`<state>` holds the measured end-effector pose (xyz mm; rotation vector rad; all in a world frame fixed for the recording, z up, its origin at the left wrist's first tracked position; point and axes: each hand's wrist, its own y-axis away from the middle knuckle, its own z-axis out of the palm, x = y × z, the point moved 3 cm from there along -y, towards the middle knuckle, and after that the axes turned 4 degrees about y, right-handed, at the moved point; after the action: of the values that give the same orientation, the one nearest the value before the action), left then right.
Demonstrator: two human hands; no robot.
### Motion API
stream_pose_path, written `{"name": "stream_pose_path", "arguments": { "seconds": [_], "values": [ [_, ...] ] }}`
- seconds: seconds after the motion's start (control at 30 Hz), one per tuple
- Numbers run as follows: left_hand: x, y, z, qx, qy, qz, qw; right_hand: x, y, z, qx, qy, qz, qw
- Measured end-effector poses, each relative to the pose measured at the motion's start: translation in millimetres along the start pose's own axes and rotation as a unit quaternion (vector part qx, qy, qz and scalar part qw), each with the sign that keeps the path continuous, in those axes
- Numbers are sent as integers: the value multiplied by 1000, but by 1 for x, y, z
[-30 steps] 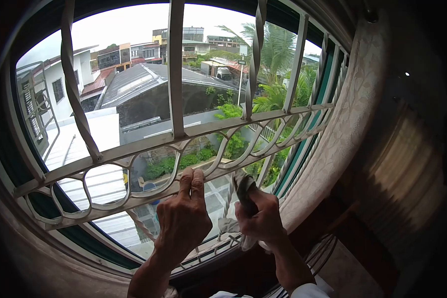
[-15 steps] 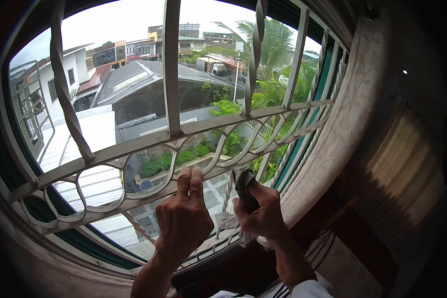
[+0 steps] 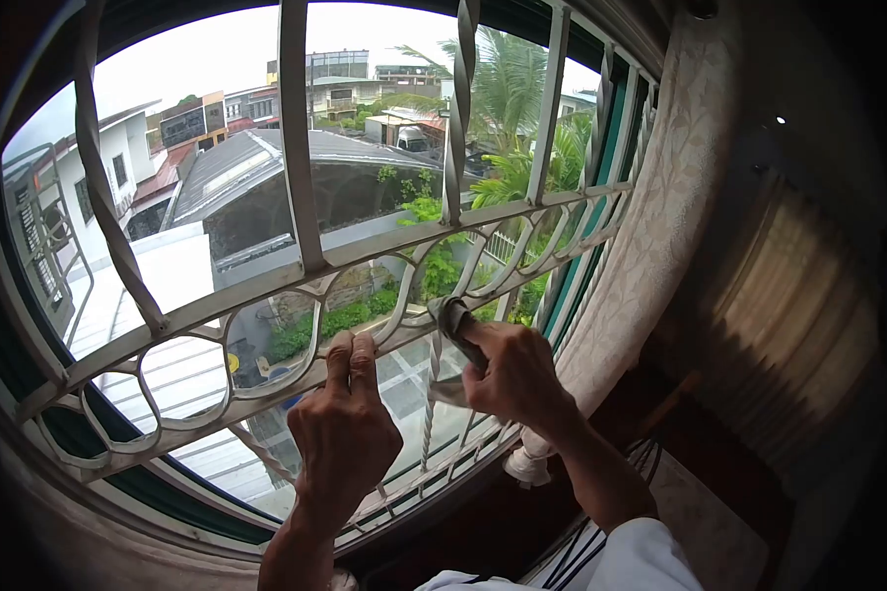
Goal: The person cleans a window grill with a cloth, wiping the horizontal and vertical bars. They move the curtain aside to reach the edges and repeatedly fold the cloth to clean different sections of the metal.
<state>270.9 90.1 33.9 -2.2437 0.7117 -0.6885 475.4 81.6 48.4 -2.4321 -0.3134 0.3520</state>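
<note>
A white metal window grille (image 3: 235,298) with twisted bars and a band of curved loops crosses the view. My left hand (image 3: 347,419) rests on the grille's lower rail, its first two fingers lying over the bar and the others curled below. To its right, my right hand (image 3: 512,369) grips a dark grey cloth (image 3: 451,317), pressed on the looped band at the foot of a curve. Part of the cloth hangs below the fingers.
A patterned beige curtain (image 3: 675,187) hangs along the right side of the window, with a gathered end (image 3: 528,467) low down. Dark cables (image 3: 574,561) run near my right forearm. Beyond the grille are roofs, plants and a tiled yard.
My right hand has raised the cloth from beside the band onto it. The grille and my left hand have shifted slightly left in view.
</note>
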Motion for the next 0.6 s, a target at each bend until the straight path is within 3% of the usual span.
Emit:
{"name": "stream_pose_path", "arguments": {
  "seconds": [0.03,0.07,0.13,0.2,0.27,0.33,0.37,0.4,0.47,0.5,0.53,0.6],
  "values": [
    [-1,-1,-1,-5,0,9,1000,6,2,-11,-17,-30,-7,999],
    [-1,-2,-2,-7,0,16,1000,11,10,-14,-32,-213,50,975],
    [-1,-1,-2,-10,0,9,1000,19,18,-17,56,-198,18,979],
    [1,-2,-2,-1,3,9,1000,32,21,-22,102,-156,52,981],
    [2,-2,0,0,1,5,1000,43,10,-26,53,-124,73,988],
    [2,-1,3,-5,1,4,1000,40,-7,-24,-28,38,96,994],
    [2,-1,3,8,1,14,1000,49,-12,-12,-18,139,71,988],
    [1,-1,3,22,1,22,1000,48,-15,-13,-18,139,73,987],
    [1,-2,1,10,4,8,1000,43,-21,-10,-71,89,82,990],
    [2,-1,1,-4,9,-3,1000,37,-21,1,-34,-144,50,988],
    [3,0,2,-6,14,-1,1000,32,-22,7,-36,-268,62,961],
    [5,-1,3,21,11,-1,1000,35,-19,15,-44,-355,123,926]
  ]
}}
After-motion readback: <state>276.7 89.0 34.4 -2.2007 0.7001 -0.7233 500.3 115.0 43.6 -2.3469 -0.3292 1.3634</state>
